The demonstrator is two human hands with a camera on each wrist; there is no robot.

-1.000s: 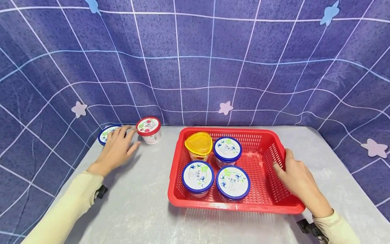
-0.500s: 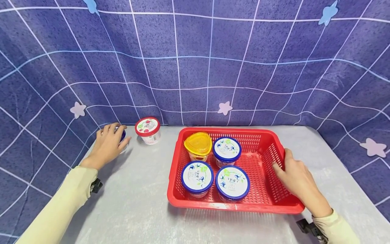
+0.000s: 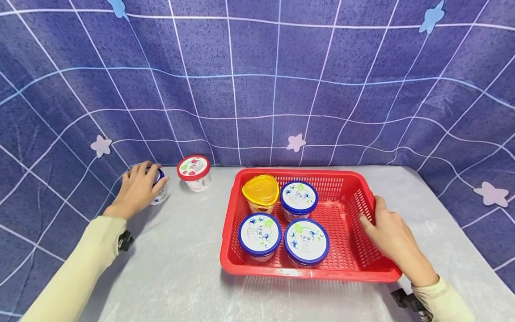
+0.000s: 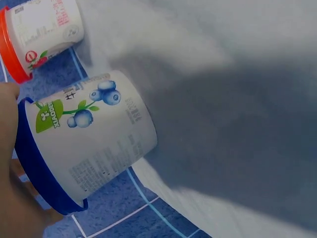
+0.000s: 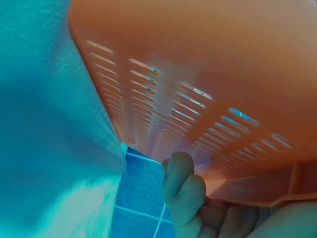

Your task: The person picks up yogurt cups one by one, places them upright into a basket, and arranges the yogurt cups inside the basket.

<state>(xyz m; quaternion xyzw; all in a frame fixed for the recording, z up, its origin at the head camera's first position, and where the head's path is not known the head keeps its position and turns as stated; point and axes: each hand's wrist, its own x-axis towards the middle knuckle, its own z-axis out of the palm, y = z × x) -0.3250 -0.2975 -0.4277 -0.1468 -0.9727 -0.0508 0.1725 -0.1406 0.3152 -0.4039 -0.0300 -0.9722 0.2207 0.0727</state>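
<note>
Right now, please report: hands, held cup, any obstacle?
Left fingers grip blue-lidded cup. Right fingers hold red basket at right end. Red-lidded cup stands close, basket side; possible obstacle.

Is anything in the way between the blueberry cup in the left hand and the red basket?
Only the left rim of the red basket. The red-lidded cup stands nearby, but farther back than the straight path.

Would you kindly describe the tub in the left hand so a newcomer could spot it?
Find the red basket, then look left to the left hand. Beside a red-lidded tub, it grips a white blueberry-printed tub, the only blue-lidded one outside the basket.
</note>
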